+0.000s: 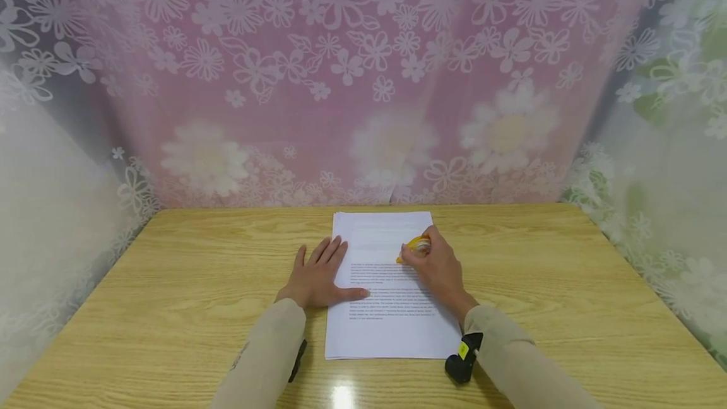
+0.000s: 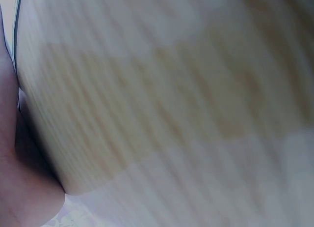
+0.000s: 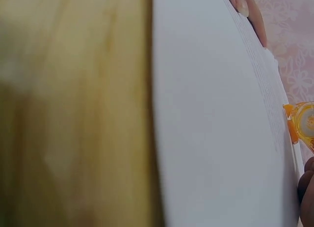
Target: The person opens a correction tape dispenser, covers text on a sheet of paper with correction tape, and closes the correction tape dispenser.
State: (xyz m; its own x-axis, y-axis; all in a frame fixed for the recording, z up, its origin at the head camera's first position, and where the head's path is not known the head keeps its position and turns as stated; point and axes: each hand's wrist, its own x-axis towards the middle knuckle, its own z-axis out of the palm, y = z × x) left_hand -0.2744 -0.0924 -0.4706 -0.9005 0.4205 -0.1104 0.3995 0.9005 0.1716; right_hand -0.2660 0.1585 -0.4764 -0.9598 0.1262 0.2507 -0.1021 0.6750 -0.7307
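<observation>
A stack of white paper [image 1: 392,341] lies on the table, its top sheet printed with two blocks of text; faint whiter bands show above them. My right hand [image 1: 442,273] pinches an orange-yellow see-through correction tape [image 1: 419,245] between thumb and fingers, its tip at the upper lines of text. In the right wrist view the correction tape [image 3: 305,121] shows its round reel, close over the sheet. My left hand [image 1: 319,281] rests flat with spread fingers across the sheet's left edge, thumb pointing at the text. Only part of the left hand [image 2: 24,192] appears in the left wrist view.
The wood-grain table [image 1: 187,308] extends on both sides of the paper. A pink flowered curtain [image 1: 318,100] hangs behind it, with pale flowered cloth at left and right. A black wrist device [image 1: 464,358] sits at my right cuff, over the paper's lower right corner.
</observation>
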